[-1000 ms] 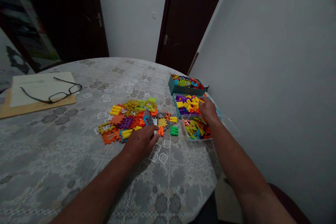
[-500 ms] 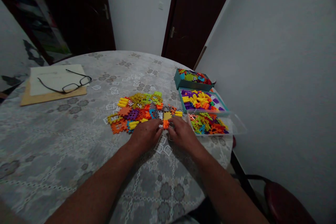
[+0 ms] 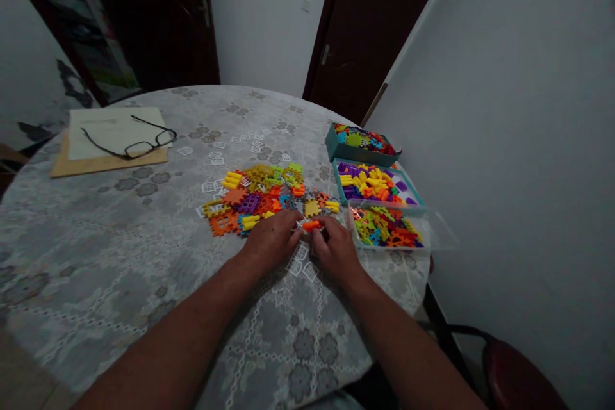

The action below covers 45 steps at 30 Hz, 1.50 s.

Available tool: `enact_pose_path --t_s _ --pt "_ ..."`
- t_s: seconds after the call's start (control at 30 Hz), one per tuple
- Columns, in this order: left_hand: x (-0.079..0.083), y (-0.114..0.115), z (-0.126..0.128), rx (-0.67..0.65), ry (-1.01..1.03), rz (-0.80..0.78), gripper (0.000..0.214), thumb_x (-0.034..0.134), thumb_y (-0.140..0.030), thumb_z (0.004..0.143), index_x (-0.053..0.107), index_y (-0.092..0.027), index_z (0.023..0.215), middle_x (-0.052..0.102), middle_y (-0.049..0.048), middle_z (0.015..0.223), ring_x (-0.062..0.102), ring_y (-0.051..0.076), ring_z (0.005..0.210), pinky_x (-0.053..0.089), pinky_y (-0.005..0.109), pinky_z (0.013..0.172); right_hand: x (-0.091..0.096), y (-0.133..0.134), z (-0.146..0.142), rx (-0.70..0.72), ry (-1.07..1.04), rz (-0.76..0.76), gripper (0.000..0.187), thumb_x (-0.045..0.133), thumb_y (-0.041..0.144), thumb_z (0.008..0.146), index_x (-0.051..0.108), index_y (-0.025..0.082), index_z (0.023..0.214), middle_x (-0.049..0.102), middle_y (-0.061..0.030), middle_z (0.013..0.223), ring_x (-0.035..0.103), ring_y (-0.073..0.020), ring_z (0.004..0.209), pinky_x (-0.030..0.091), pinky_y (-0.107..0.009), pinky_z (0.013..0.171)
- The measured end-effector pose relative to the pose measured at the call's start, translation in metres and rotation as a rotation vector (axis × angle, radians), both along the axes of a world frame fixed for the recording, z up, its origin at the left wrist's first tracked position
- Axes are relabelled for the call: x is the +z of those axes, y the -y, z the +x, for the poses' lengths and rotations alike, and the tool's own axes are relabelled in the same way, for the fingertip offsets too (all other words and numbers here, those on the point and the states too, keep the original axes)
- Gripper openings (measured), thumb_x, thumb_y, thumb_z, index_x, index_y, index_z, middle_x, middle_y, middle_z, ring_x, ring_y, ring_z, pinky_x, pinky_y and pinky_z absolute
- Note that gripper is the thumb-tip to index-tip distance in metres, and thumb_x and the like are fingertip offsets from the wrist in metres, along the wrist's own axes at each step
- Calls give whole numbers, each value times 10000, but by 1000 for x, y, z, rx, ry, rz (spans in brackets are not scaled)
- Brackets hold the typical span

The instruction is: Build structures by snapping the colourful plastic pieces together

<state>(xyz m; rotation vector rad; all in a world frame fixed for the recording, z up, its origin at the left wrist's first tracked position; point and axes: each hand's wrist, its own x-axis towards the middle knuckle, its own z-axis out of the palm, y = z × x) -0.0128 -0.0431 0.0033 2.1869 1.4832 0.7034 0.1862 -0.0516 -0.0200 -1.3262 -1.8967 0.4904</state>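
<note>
An orange plastic peg-like block point(image 3: 311, 225) sits between my two hands, pinched in the fingertips of my right hand point(image 3: 337, 250). Close on its left, my left hand point(image 3: 270, 238) has its fingers closed; something small and whitish shows at the tips, too small to name. Just beyond my hands lie a yellow square building piece point(image 3: 312, 207) and yellow tube pieces point(image 3: 332, 206). A colourful pile of interlocking plastic pieces point(image 3: 250, 204) spreads to the left, partly behind my left hand. White window-shaped pieces point(image 3: 295, 266) lie below my hands.
On the right stand a clear plastic box point(image 3: 391, 247), a teal-rimmed tray point(image 3: 420, 202) and a dark green box point(image 3: 362, 155), all holding coloured pieces. Glasses point(image 3: 139, 149) rest on papers point(image 3: 106, 134) at far left. More white frames point(image 3: 217, 162) lie scattered farther back on the patterned tablecloth.
The orange block has turned from upright to lying sideways and now sits nearer my right fingertips. The view has shifted slightly, so the table appears a little farther right.
</note>
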Motion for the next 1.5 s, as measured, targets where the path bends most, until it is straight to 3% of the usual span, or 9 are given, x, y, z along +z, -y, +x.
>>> enact_pose_path --t_s 0.13,0.3,0.4,0.63,0.83,1.23,1.37,1.5 --pt "1 -3 -2 -73 162 -47 278 612 -281 968 755 -218 1198 798 104 1111 724 253 962 535 382 908 3 3 0 11 -224 -152 316 585 287 990 678 224 1285 754 -32 1026 681 -186 834 521 -313 785" --pt "8 -8 -5 -154 291 -217 290 600 -416 964 779 -227 1092 793 59 927 708 246 826 529 348 769 6 1 0 49 -291 -212 265 608 294 978 700 242 1221 727 -9 987 653 -177 850 495 -306 790" --pt "15 -8 -4 -190 351 -255 291 616 -462 956 769 -225 1027 777 49 878 687 236 777 515 335 729 7 -1 4 92 -413 -291 238 615 317 974 716 245 1177 685 13 870 614 -160 752 472 -277 687" --pt "16 -3 -1 -191 398 -292 313 564 -475 988 728 -217 926 705 30 786 624 207 723 451 311 648 3 -2 6 207 -799 -515 279 708 443 919 708 231 1100 630 38 698 544 -121 544 438 -237 519" --pt "13 -4 -3 -149 393 -284 326 511 -467 1007 674 -216 877 672 20 746 601 200 697 432 319 650 -1 -5 4 207 -866 -540 359 759 492 893 678 244 1140 721 8 804 574 -114 526 448 -225 483" --pt "21 -3 -4 -157 382 -304 371 579 -558 987 714 -218 925 696 8 802 613 195 728 449 296 661 11 5 -2 132 -699 -465 254 683 454 965 674 238 1098 649 37 777 535 -114 580 426 -237 546" --pt "25 -2 -4 -136 359 -282 417 563 -594 985 707 -220 871 672 3 743 600 194 690 435 292 634 31 10 6 110 -475 -349 194 669 403 980 720 246 1083 699 7 856 605 -157 700 473 -278 640" --pt "25 -1 -6 -70 282 -198 423 534 -572 996 672 -228 792 671 11 703 605 205 671 438 306 635 60 6 37 -8 -164 -112 189 637 345 1004 752 250 1119 746 -25 975 665 -196 839 507 -326 784"
